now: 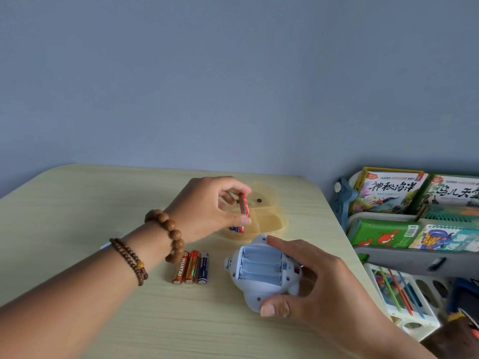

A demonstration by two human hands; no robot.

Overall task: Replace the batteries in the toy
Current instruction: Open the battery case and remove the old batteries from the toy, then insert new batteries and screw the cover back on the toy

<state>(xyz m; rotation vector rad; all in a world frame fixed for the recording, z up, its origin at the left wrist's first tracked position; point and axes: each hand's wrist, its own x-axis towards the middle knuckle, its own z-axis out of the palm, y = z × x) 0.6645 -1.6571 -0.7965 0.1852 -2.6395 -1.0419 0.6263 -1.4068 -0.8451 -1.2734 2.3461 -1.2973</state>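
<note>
Low in the frame, the right hand [318, 286] wraps its fingers [274, 308] around the pale blue toy [261, 273] on the bench [103, 307]; its battery slots face up, empty. Left of it lie three batteries [191, 267], one reading HUATAI. Farther back, the left hand [207, 211] pinches a red battery [244, 204] over a yellow tray [267, 218]. Picture books [388, 190] stand at the right.

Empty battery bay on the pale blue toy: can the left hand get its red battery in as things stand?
Probably yes: the bay faces up, uncovered; right hand grips only the toy's edges.
</note>
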